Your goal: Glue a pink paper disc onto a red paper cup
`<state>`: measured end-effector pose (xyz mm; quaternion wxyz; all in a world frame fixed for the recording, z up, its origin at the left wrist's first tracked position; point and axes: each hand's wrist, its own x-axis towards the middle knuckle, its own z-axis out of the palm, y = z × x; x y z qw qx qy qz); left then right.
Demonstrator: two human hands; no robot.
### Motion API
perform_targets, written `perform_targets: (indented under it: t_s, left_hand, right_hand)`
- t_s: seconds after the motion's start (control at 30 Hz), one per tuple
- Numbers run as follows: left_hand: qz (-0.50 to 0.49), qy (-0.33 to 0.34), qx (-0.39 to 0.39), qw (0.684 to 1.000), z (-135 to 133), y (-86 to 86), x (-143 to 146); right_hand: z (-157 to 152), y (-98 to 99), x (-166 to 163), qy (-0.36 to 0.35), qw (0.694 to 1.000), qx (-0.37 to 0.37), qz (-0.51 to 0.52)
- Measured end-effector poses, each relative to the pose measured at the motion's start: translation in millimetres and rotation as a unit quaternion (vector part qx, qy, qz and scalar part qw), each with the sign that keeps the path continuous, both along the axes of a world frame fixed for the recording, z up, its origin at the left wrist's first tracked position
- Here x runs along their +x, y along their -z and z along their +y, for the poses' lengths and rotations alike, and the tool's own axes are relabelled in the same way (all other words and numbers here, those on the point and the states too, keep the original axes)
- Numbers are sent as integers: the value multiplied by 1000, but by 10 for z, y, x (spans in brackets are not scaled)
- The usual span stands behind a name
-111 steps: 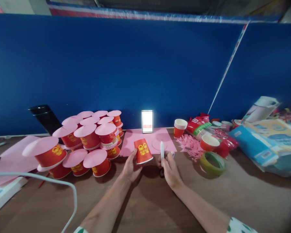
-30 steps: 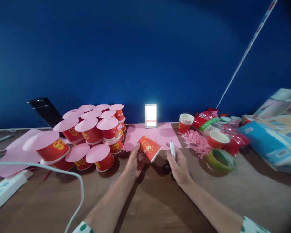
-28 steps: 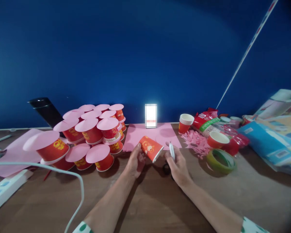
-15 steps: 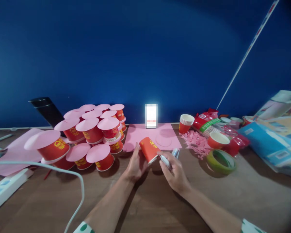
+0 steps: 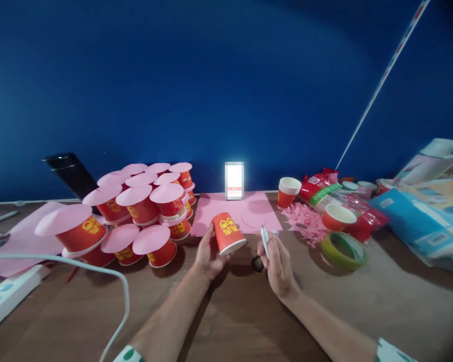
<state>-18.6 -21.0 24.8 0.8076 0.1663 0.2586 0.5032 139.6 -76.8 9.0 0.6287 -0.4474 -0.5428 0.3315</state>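
Note:
My left hand (image 5: 208,259) is closed around the side of a red paper cup (image 5: 228,232) with gold lettering. The cup is tilted, its white rim facing down and toward me. To the right of it, my right hand (image 5: 278,264) grips a white pen (image 5: 265,239), dark tip upward and apart from the cup. Beneath this hand lies a dark ring-shaped thing (image 5: 257,263), partly covered. Behind both hands, pink paper sheets (image 5: 211,203) lie flat, with a round outline or disc (image 5: 253,218) on top.
At left stand several stacked red cups (image 5: 141,207) topped with pink discs, near a power strip (image 5: 11,296) and a white cable (image 5: 126,296). On the right are nested cups (image 5: 289,192), pink paper scraps (image 5: 305,223), a tape roll (image 5: 343,251) and a blue package (image 5: 419,223).
My right hand has drawn back from the cup's rim, and the pen now points upward. The left hand has turned the cup more upright, with its rim lower.

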Motion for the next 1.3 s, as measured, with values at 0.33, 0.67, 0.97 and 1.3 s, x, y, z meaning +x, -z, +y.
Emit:
perform_targets:
  t_s: [0.33,0.67,0.97,1.3]
  left_hand:
    - [-53,59,-12,997,18,30,-52]
    - [-52,55,2,997,-32,-8,-51]
    - [-26,18,21,999,-34,-21,3]
    - [-51,57,23,997,9,32,-39]
  right_hand:
    - [33,16,0,44,998,-21,-50]
    - [30,-24,-34,21,999,-30,-29]
    - [44,20,-1,37,997,-14,-71]
    - [-14,-4,-19,14,995,-18,-97]
